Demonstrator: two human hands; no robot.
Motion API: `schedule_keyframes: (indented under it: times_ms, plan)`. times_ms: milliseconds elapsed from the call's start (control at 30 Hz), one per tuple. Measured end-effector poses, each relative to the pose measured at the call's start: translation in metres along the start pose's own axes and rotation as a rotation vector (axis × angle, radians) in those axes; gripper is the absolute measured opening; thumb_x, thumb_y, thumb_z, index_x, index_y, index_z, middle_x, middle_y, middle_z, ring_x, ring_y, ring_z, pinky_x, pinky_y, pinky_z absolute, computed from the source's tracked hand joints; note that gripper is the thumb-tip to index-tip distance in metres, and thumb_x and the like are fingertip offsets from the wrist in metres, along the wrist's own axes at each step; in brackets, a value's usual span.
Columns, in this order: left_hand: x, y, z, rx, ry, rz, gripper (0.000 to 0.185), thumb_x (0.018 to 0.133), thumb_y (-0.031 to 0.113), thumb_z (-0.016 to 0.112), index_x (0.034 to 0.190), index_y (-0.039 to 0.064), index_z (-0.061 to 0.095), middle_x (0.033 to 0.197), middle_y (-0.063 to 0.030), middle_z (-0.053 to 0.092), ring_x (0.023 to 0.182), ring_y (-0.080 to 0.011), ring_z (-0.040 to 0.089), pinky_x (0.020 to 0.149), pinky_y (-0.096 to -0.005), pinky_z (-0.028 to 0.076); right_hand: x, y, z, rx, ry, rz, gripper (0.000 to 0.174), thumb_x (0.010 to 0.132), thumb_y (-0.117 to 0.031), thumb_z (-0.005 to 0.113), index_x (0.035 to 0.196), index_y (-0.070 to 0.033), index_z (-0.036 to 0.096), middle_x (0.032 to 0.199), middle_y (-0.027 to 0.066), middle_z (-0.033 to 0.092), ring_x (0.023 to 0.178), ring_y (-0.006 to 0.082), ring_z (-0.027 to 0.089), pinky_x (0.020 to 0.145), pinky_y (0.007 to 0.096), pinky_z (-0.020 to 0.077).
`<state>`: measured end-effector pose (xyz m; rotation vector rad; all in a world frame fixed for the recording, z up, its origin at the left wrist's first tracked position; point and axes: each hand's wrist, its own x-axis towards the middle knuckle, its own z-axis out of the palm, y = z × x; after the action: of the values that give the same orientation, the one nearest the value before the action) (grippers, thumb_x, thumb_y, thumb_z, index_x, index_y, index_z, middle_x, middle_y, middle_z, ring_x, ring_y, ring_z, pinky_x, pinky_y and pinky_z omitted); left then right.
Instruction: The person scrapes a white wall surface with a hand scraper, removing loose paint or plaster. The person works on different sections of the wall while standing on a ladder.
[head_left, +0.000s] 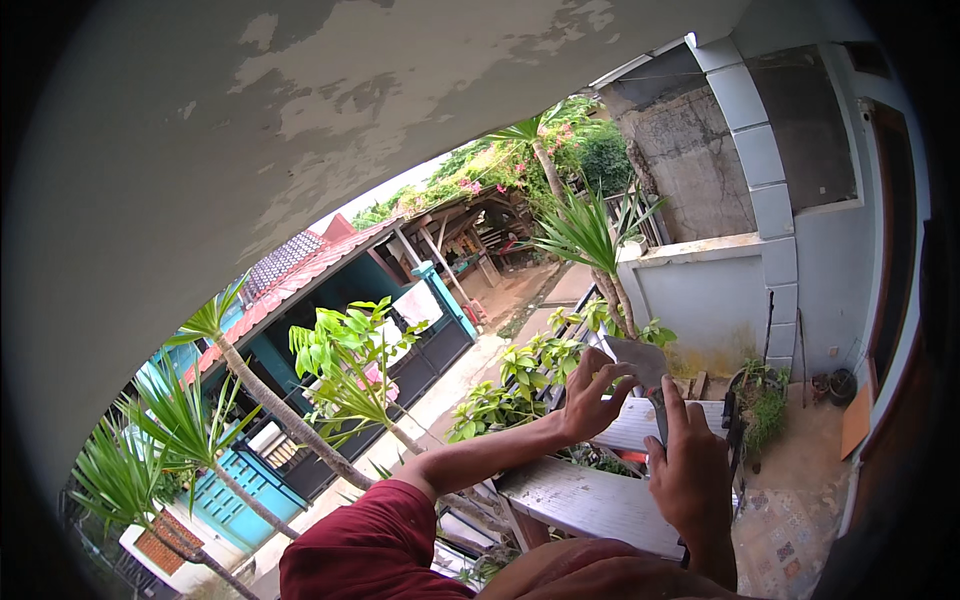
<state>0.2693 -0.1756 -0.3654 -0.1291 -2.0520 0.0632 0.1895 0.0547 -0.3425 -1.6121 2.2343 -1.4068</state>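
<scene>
My right hand grips the dark handle of a putty knife, its index finger stretched up along the handle towards the blade. The wide grey blade points up and to the left. My left hand is at the blade's lower left edge, fingers curled and partly spread. Its fingertips seem to touch the blade; whether they pinch it cannot be made out. Overhead, a grey ceiling shows large patches where the paint has flaked off.
White slatted boards lie below my hands, with small plants between them. Yucca-like trees and leafy shrubs stand to the left. A potted plant stands on the right, by a pale wall. Patterned tiles cover the floor.
</scene>
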Motion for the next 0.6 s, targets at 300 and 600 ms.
schedule_keyframes:
  times_ms: [300,600]
  plan:
    - [0.001,-0.001,-0.001,-0.07,-0.047,-0.03,0.046,0.08,-0.002,0.082,0.121,0.003,0.061,0.087,-0.0091,0.066,0.066,-0.0179,0.064,0.055,-0.0306,0.05,-0.005,0.002,0.003,-0.037,-0.035,-0.042,0.067,0.095,-0.015,0.065,0.154,-0.003,0.037,0.099,0.0205,0.062,0.079,0.0367,0.071,0.07,0.0459,0.0581]
    - [0.001,-0.004,0.009,-0.346,-0.214,-0.23,0.086,0.087,0.002,0.078,0.155,0.002,0.025,0.15,-0.0206,0.047,0.13,-0.0319,0.058,0.088,-0.0366,0.06,0.005,0.0,-0.002,0.333,0.1,0.086,0.065,0.094,-0.005,0.06,0.154,0.001,0.036,0.129,0.0345,0.06,0.117,0.0477,0.063,0.099,0.0514,0.0512]
